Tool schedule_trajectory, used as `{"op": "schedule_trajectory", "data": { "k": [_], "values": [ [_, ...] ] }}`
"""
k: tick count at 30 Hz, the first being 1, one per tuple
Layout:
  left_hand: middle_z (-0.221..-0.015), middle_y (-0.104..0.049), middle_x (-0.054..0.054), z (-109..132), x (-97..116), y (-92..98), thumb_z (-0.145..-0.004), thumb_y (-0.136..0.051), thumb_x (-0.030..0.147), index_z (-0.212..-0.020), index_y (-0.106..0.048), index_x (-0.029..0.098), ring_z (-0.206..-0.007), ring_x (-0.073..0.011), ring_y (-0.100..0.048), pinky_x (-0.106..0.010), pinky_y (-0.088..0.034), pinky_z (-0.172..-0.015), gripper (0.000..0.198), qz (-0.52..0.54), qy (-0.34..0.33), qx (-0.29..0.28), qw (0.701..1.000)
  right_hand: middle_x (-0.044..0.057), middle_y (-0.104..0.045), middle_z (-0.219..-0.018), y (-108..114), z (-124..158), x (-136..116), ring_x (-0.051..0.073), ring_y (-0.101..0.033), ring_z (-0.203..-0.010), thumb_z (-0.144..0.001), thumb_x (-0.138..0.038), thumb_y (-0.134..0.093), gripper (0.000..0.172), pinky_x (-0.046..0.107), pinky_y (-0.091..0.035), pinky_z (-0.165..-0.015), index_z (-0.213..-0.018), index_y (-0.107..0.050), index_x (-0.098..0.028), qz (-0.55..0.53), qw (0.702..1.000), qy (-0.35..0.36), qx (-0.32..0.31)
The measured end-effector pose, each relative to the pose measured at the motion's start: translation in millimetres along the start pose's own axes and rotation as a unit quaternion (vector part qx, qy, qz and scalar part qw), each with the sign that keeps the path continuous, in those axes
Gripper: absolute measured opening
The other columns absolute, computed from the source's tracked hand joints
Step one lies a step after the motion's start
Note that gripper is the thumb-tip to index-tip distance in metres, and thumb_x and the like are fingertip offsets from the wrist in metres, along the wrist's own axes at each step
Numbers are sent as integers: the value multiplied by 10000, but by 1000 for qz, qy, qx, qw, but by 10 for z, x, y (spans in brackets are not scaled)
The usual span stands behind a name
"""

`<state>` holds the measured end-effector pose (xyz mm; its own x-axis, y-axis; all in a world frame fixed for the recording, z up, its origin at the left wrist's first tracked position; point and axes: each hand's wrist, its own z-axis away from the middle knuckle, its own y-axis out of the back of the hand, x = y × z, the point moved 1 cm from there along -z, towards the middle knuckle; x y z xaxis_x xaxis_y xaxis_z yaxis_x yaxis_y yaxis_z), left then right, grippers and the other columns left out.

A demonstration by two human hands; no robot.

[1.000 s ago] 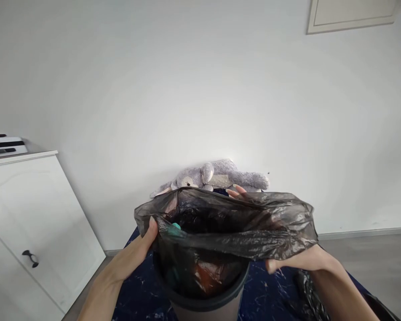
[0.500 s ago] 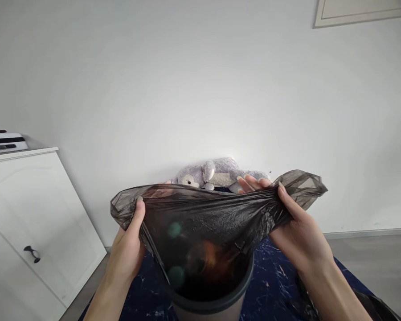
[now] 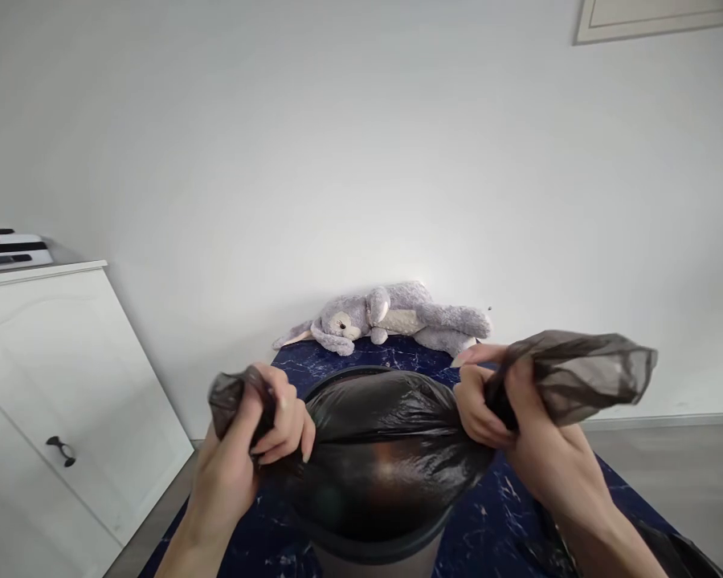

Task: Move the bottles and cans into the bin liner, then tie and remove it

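A thin black garbage bag [image 3: 391, 466] is stretched across the mouth of a grey trash bin [image 3: 373, 554]. My left hand [image 3: 253, 433] is closed around the bag's gathered left end, a tuft of film sticking up past the thumb. On the other side my right hand [image 3: 518, 409] grips the right end, and a longer loose flap points outward to the right. Dim orange and greenish shapes show through the film; I cannot tell what they are. The bin's dark rim is partly covered by the bag.
The bin stands on a dark blue marbled surface [image 3: 488, 522]. Behind it a grey plush rabbit [image 3: 391, 313] lies against the white wall. A white cabinet [image 3: 48, 401] is at the left, and more black plastic [image 3: 668, 546] lies at the lower right.
The bag's spread opening has been drawn closed and lowered over the bin. Both hands have gone from pinching its edge to fists around its ends. The plush rabbit now shows fully.
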<state>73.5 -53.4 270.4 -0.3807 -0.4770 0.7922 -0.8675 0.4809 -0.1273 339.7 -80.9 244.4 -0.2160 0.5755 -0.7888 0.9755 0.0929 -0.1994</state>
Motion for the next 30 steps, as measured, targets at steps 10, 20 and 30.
{"op": "schedule_trajectory", "data": {
  "k": [10,20,30],
  "values": [
    [-895,-646,4,146,171,-161,-915,-392,47,-964,-542,262,-780,-183,-591,-282,-492,-738,267,-487,-4,-172,856,-27,-725,-868,-193,120,-225,152,-635,-645,-834,-66,-433,506,255,-465,-587,-1270,-580,-278,375,899,152,-165],
    [-1232,-680,-5,179,205,-229,-875,-399,-11,-1284,-573,310,-1190,-222,-623,-419,-458,-1162,548,-547,74,-189,812,48,-632,-1505,-454,404,-149,382,-575,-1394,-973,-643,-598,519,430,-602,-994,-1385,-677,-337,316,940,-38,119],
    [-1158,-719,-9,211,298,-244,-850,-421,25,-1193,-575,291,-1108,-220,-689,-365,-488,-1158,461,-582,-64,-158,795,7,-754,-993,-722,-103,-158,157,-688,-824,-1089,-238,-384,342,258,-566,-736,-1226,-694,-283,260,962,19,-81]
  ]
}}
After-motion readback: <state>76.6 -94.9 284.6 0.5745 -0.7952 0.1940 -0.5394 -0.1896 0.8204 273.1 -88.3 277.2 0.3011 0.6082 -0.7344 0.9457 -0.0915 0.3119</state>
